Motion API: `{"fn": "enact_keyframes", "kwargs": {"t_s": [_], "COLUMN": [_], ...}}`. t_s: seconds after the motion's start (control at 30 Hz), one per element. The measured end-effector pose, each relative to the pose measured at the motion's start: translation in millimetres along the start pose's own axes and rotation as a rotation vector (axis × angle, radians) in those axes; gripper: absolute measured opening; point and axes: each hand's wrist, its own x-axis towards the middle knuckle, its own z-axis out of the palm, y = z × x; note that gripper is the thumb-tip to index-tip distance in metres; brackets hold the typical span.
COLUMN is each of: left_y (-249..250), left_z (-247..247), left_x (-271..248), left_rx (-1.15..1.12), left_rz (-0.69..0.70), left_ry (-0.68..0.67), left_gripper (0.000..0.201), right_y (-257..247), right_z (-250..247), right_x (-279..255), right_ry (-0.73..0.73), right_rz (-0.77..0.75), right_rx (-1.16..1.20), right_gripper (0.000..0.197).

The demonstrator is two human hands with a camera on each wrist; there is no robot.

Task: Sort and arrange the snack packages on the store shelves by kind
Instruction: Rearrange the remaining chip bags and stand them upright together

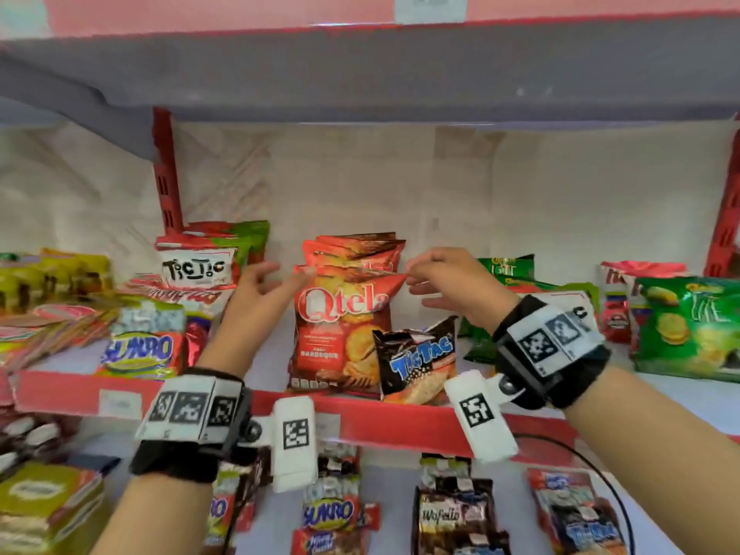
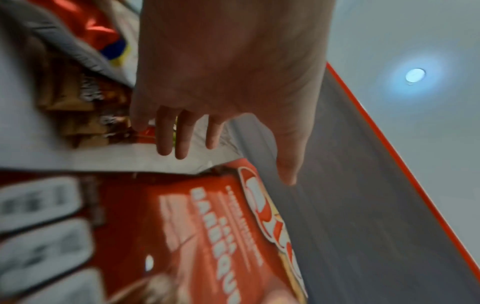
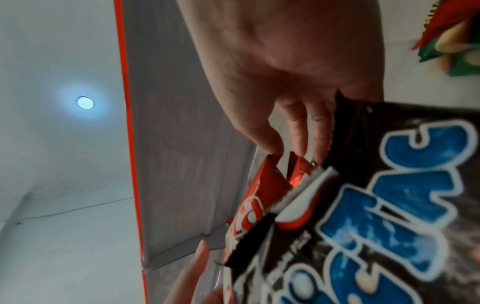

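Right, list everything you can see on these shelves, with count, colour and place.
Qtela bags: several, red, standing mid-shelf.
black Tic Tac bag: one, leaning on front Qtela.
white Tic Tac bags: a few, left rear.
Sukro packs: two seen, blue-yellow, one left front, one below.
green bags: several, right.
Wafello packs: dark, lower shelf.
shelf edge: red.
left hand: open, at Qtela's left corner.
right hand: pinches Qtela's right corner.

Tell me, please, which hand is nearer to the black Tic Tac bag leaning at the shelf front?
Right. The right hand hovers just above the black Tic Tac bag; the left hand is beyond the Qtela bag.
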Motion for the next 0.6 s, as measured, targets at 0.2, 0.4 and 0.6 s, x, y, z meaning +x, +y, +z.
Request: {"fn": "enact_keyframes", "kwargs": {"t_s": [0.2,0.4,0.6], "left_y": [-28,-31,-32], "left_z": [7,8,7], "left_x": [-2,-2,-1], "left_rx": [-0.104,-0.212,-0.219], "left_rz": [-0.069,-0.042,-0.010], "left_ry": [-0.277,-0.383,-0.472], "left_gripper": [0.090,0.073,0.062], "right_y": [3,6,10], "right_z": [8,17,24], "right_x": [15,21,24], "right_ry": [-0.077,-0.164,-0.229], "right_rz": [0.156,0.152,0.117], "right_rx": [0.078,-0.004,-0.007], "right_gripper": [0.016,0.011,0.014]}}
